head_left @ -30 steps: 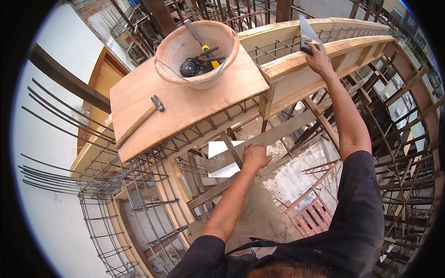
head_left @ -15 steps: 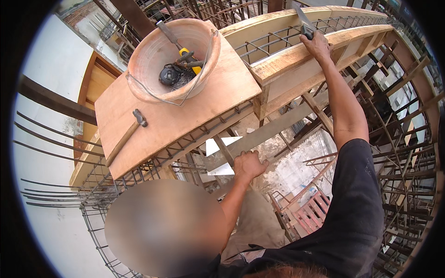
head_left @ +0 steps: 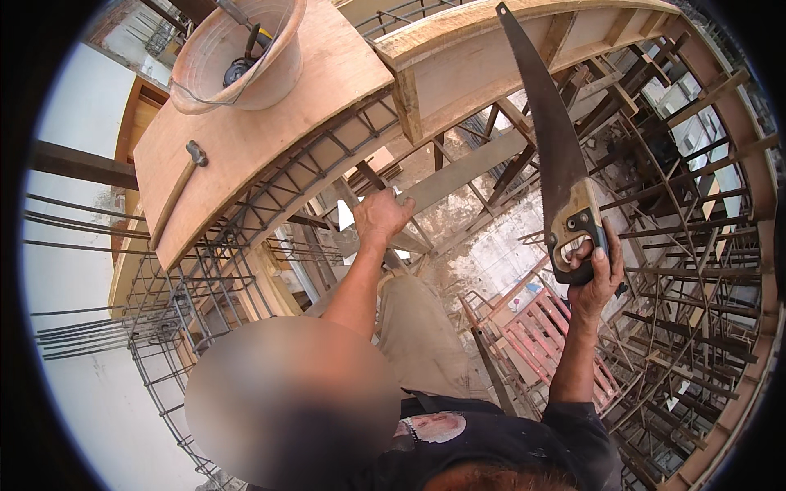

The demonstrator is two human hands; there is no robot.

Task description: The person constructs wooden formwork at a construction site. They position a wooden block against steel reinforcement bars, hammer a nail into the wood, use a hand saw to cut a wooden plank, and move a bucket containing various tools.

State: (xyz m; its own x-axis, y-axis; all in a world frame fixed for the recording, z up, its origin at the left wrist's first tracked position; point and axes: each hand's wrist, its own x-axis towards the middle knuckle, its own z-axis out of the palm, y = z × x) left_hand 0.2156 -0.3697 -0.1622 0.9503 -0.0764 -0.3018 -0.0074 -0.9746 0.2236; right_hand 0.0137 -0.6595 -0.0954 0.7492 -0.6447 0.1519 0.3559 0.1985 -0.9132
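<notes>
My right hand (head_left: pixel 598 266) is wrapped round the handle of a hand saw (head_left: pixel 547 119). The long dark blade points up and away, over the framework's right side. Lower and to the left, my left hand (head_left: pixel 381 217) is closed over a wooden brace (head_left: pixel 401 240) below the curved formwork; its fingertips are partly hidden. A hammer (head_left: pixel 180 192) with a wooden handle lies on the plywood sheet (head_left: pixel 327 61) at the upper left. Behind it stands a pinkish bucket (head_left: pixel 278 82) with a wire handle, holding a black round thing and tools.
Curved timber formwork (head_left: pixel 483 78) runs from the plywood toward the far right. A rebar cage (head_left: pixel 327 155) shows under the plywood's edge. Bars and scaffolding poles (head_left: pixel 696 270) crowd the right side. Far below lies a red slatted frame (head_left: pixel 548 327). A white wall (head_left: pixel 74 245) stands at left.
My right hand has brought the saw back from the formwork's far part toward me, blade now fully visible. My left hand appears further up and left; the whole view has shifted.
</notes>
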